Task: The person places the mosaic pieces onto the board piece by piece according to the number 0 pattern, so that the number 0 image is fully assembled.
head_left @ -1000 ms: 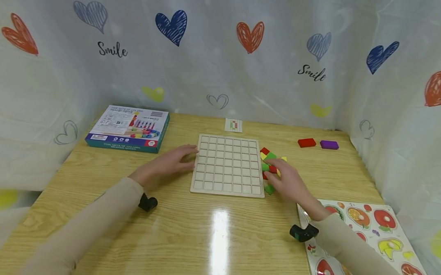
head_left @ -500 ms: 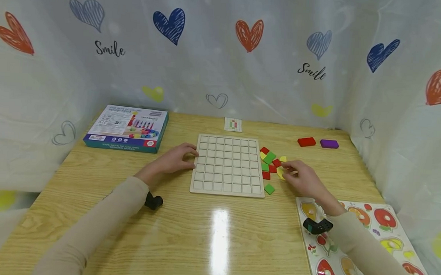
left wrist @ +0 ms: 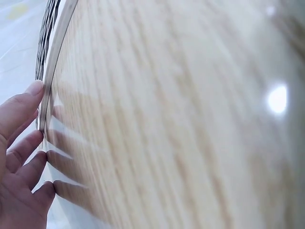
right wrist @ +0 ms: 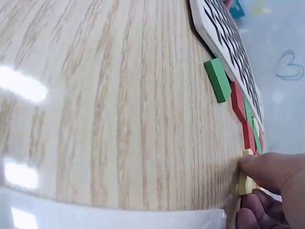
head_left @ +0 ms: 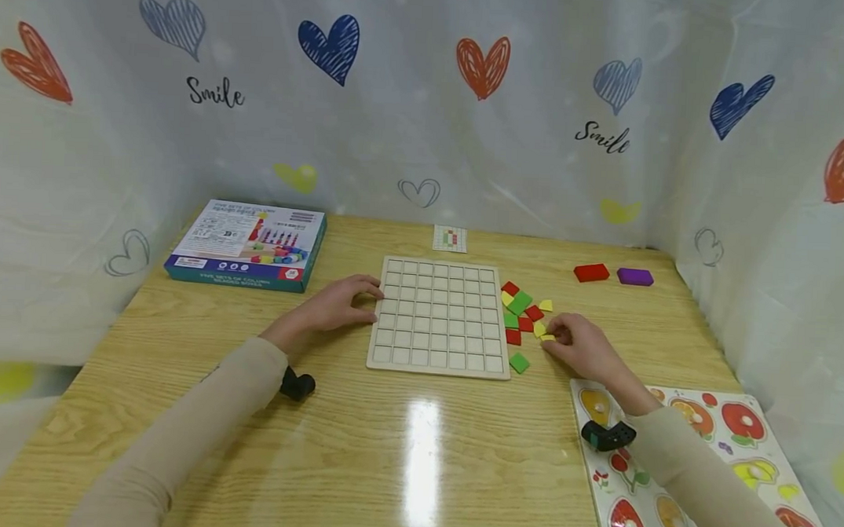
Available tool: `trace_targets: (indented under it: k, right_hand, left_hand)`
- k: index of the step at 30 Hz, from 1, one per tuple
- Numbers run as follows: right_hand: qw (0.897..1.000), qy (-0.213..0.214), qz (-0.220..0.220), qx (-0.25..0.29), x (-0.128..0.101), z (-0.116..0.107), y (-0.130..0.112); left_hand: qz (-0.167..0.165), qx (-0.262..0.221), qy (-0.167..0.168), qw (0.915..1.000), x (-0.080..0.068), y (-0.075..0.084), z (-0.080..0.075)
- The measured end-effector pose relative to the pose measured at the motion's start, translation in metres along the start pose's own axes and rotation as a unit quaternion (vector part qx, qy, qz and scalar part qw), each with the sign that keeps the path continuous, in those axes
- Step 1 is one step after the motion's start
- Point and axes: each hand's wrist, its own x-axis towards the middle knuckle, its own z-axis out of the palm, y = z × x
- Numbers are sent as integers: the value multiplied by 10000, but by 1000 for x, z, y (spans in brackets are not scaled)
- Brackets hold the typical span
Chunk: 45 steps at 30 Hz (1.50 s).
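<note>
A pale wooden grid board (head_left: 441,318) lies flat in the middle of the table. My left hand (head_left: 331,303) touches its left edge with relaxed fingers, thumb and fingertips along the rim in the left wrist view. Right of the board lies a loose cluster of red, green and yellow tiles, with one green tile (right wrist: 218,80) apart near the board's corner. My right hand (head_left: 579,345) pinches a small yellow tile (right wrist: 246,183) at the cluster's right side, thumb on top and the other fingers curled behind. Another yellow tile (head_left: 546,305) lies just above.
A small pattern card (head_left: 450,239) lies behind the board. To the left rear is a boxed set (head_left: 246,244). Red (head_left: 591,272) and purple (head_left: 635,277) blocks lie at the right rear. A fruit puzzle board (head_left: 635,481) lies under the right forearm.
My right hand has moved right, away from the board's edge to the yellow tiles, uncovering the red and green ones. My left hand stays at the board's left edge.
</note>
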Motion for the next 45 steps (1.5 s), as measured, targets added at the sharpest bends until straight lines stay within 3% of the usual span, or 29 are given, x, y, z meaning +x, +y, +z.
trace_targets:
  k: [3,10,14,21,32,45]
  right_hand:
    - [10000,-29,46,24,0,-2,1]
    - [9982,-490,-316,162,-2,-10,5]
    - [9982,-526,-275,117,-4,-11,3]
    - [9948,-669,-767,73,-6,-15,2]
    - [9898,-1061,-950,89,-5,-19,8]
    - [9899,-949,-1038,-173,-4,-17,5]
  left_hand:
    - [-23,-33,-4,10000,0,0,0]
    - [-121,-102,-19,9999,0,1,1]
    - [-144,-95,-11,9999,0,0,1]
    - [-132,-55,-18,9999,-1,-1,1]
    - [-134,66,-70,9999,1,-3,1]
    - [-117,23,-63,9999,1,-2,-1]
